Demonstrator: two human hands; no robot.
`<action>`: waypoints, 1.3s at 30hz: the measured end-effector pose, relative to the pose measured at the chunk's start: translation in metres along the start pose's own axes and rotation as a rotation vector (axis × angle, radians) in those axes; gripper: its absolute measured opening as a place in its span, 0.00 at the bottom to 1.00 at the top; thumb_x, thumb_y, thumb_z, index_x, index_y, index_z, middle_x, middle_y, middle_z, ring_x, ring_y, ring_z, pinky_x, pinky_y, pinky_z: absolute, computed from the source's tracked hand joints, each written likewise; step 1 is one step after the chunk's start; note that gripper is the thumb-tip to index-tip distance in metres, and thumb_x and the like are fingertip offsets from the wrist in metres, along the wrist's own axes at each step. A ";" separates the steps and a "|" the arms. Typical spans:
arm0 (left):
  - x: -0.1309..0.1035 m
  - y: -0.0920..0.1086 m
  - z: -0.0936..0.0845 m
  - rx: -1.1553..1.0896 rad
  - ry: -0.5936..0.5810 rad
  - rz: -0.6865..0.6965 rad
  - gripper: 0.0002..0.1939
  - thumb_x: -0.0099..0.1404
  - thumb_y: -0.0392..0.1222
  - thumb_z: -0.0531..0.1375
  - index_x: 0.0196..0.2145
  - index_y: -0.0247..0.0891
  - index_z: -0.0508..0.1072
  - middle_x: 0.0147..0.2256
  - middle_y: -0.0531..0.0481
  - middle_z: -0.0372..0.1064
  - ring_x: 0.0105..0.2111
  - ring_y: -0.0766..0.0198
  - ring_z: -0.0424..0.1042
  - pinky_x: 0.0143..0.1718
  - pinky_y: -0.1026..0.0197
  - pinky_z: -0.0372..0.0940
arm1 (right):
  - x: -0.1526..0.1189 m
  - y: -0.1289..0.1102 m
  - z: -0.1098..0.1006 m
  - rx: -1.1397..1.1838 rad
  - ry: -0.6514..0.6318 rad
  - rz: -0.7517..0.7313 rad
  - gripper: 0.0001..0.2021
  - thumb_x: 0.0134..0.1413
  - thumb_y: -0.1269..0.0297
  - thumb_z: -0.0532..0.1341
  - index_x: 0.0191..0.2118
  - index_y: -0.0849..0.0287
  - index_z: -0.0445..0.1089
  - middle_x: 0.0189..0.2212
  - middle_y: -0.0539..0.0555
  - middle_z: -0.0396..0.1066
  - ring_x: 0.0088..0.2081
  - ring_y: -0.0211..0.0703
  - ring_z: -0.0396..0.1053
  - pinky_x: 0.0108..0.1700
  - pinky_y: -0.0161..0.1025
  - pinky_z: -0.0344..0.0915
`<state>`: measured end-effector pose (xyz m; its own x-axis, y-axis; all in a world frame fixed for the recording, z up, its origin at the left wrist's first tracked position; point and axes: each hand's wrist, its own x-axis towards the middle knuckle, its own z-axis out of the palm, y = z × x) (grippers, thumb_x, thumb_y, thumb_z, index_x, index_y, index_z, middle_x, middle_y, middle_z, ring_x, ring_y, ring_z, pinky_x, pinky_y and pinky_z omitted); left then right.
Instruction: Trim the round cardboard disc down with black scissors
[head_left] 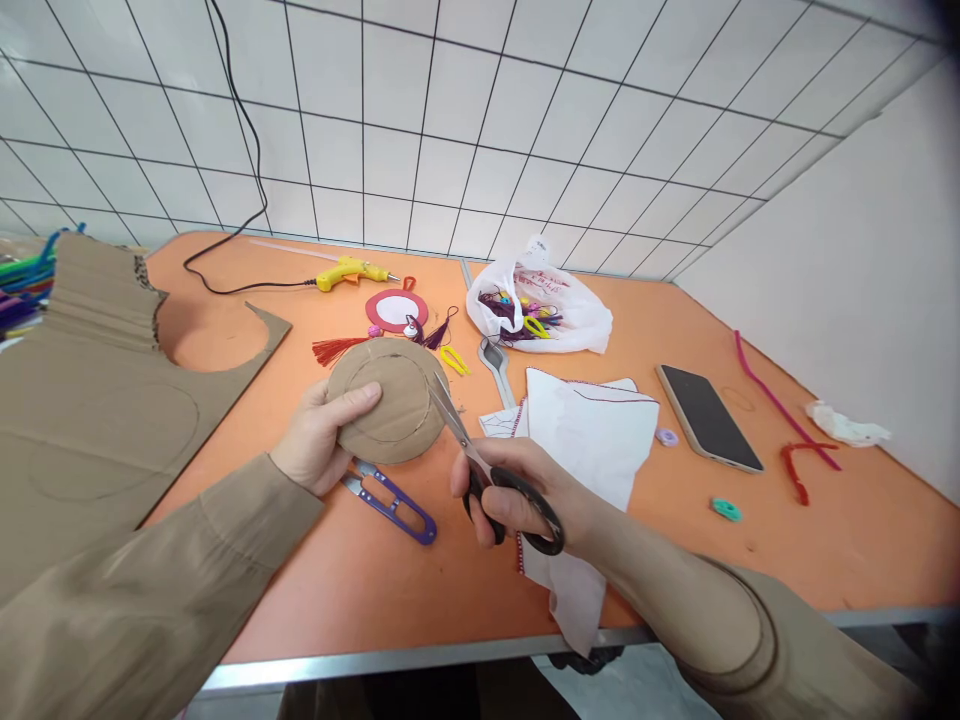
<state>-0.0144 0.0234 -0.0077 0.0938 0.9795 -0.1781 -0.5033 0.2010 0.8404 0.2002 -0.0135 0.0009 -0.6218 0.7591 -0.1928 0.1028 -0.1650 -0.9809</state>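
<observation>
My left hand (324, 430) grips a round cardboard disc (386, 400), thumb on top and the other fingers hidden beneath. A smaller ring is drawn or scored inside the disc's edge. In my right hand (525, 490) is a pair of black-handled scissors (469, 445), their blades pointing up and left against the disc's right side. Whether the blades pass through the cardboard I cannot tell. Purple thread snips (394, 505) lie on the table just below the disc. White cloth with dark red stitching (585, 430) lies under and beyond my right hand.
A large cardboard sheet (97, 400) with a round cutout covers the left. Behind the disc lie a yellow glue gun (352, 272), a red-and-white round piece (397, 310), tassels (341, 350) and a plastic bag (570, 305). A phone (709, 415) and pipe cleaners (795, 470) are at right.
</observation>
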 end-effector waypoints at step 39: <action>0.001 0.003 -0.005 0.084 -0.061 0.078 0.11 0.49 0.39 0.70 0.32 0.34 0.81 0.31 0.43 0.79 0.31 0.54 0.78 0.30 0.61 0.72 | -0.003 -0.006 0.004 -0.054 0.045 0.103 0.17 0.46 0.53 0.67 0.30 0.60 0.62 0.18 0.44 0.60 0.19 0.32 0.64 0.18 0.27 0.58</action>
<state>-0.0199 0.0245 -0.0080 0.1110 0.9905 -0.0814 -0.4378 0.1223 0.8907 0.1982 -0.0171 0.0078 -0.5703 0.7675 -0.2927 0.2066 -0.2108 -0.9554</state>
